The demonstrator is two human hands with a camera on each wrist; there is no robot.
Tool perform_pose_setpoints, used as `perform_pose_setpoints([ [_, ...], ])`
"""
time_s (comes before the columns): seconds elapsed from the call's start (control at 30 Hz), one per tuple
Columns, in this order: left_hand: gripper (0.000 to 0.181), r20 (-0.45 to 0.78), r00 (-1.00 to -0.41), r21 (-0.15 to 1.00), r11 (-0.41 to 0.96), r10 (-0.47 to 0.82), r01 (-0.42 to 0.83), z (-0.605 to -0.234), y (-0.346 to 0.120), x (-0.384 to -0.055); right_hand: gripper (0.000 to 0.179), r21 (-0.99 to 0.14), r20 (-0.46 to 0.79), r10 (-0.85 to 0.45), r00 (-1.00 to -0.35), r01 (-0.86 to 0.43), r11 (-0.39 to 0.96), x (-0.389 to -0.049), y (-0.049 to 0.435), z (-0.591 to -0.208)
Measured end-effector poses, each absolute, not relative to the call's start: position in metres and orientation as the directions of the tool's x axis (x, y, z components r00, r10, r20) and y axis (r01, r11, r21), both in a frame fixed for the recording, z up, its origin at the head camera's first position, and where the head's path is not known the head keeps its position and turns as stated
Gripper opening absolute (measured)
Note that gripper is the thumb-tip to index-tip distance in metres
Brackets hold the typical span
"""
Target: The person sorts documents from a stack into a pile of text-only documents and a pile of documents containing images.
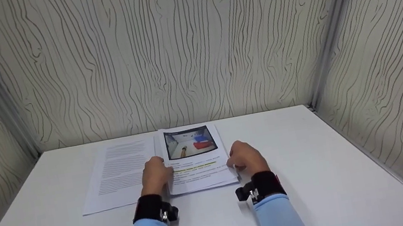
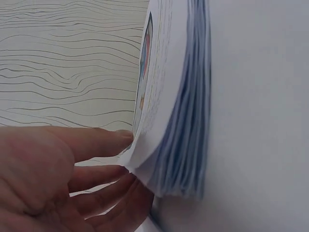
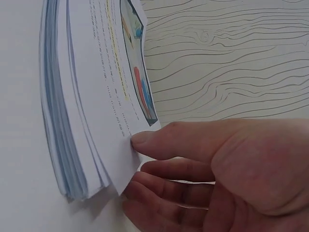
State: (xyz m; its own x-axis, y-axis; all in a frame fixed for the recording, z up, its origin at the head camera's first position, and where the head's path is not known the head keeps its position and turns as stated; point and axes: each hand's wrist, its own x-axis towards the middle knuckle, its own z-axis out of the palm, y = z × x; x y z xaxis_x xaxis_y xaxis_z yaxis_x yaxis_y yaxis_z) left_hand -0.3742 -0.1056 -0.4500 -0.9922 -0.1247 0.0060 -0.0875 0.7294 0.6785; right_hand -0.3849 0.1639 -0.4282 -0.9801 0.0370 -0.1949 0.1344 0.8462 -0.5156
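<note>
A stack of printed sheets (image 1: pixel 201 184) lies at the middle of the table, its top page bearing a colour picture (image 1: pixel 190 142) and a yellow highlighted line. My left hand (image 1: pixel 156 175) pinches the left edge of the stack, thumb (image 2: pixel 108 141) over the top page and the other fingers under the edge, where the paper bends. On the opposite side my right hand (image 1: pixel 248 159) pinches the right edge of the upper paper, thumb (image 3: pixel 149 144) on the page. In the right wrist view the top sheet's corner stands apart from the sheets below.
Left of the stack, a text-printed paper (image 1: pixel 122 174) lies flat on the white table (image 1: pixel 339 188), partly behind my left forearm. Wood-grain panels (image 1: pixel 175 52) rise behind the table and at both sides. Each wrist wears a black band with a small camera.
</note>
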Motion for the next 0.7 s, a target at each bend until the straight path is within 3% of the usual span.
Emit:
perform_pose_setpoints([
  [0.27,0.051,-0.026,-0.993,0.677,0.729,-0.114,-0.102,-0.449,-0.104,-0.376,0.007,-0.461,-0.167,-0.024,-0.986,0.057,0.885,-0.385,0.157,-0.424],
  [0.4,0.052,-0.042,-0.992,0.691,0.714,-0.118,-0.115,-0.449,-0.103,-0.376,0.009,-0.409,-0.139,-0.033,-0.990,0.028,0.912,-0.382,0.152,-0.417],
  [0.5,0.049,-0.022,-0.991,0.709,0.697,-0.131,-0.108,-0.449,-0.100,-0.376,0.005,-0.403,-0.115,-0.020,-0.993,0.028,0.915,-0.379,0.150,-0.413],
  [0.7,0.034,0.104,-0.982,0.729,0.683,-0.155,-0.031,-0.447,-0.097,-0.380,0.017,-0.477,-0.078,-0.023,-0.997,0.018,0.879,-0.381,0.151,-0.411],
])
